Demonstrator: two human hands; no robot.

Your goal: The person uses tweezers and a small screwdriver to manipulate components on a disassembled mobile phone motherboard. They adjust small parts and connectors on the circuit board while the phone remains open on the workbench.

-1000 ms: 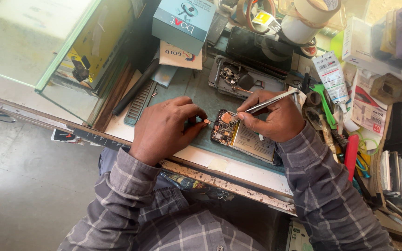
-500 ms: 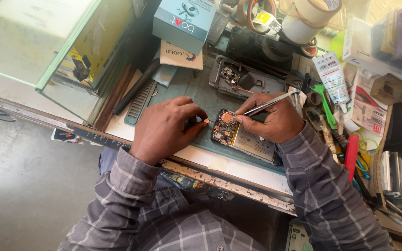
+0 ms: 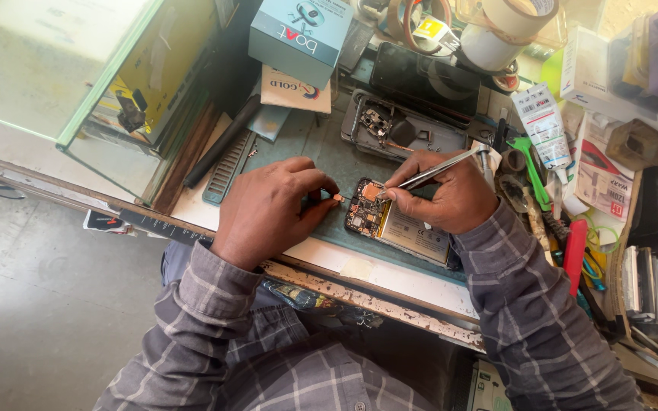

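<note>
While the opened smartphone (image 3: 396, 223) lies face down near the front edge of the tabletop (image 3: 390, 278), its back cover off and its circuit board and battery bared, both hands are at work on it. The right hand (image 3: 451, 194) is closed around a pair of metal tweezers (image 3: 436, 171), pinched between thumb and fingers, and the tips come down on the copper-coloured patch at the phone's upper end. The left hand (image 3: 272, 209) sits just beside the phone's left side, fingers curled together, thumb and forefinger nipping a tiny orange part (image 3: 337, 197); what that part is cannot be told. Both sleeves are grey plaid.

Behind the phone, a second gutted phone frame (image 3: 397, 131) rests on the green mat (image 3: 321, 148), and a dark handset (image 3: 424, 80) lies further back. A light-blue box (image 3: 298, 30) stands at the rear, with rolls of tape (image 3: 504, 27) to its right. Off towards the right edge, a green plastic tool (image 3: 531, 164) and a red-handled tool (image 3: 574, 243) lie among packets and clutter. A glass case (image 3: 78, 76) occupies the left corner.
</note>
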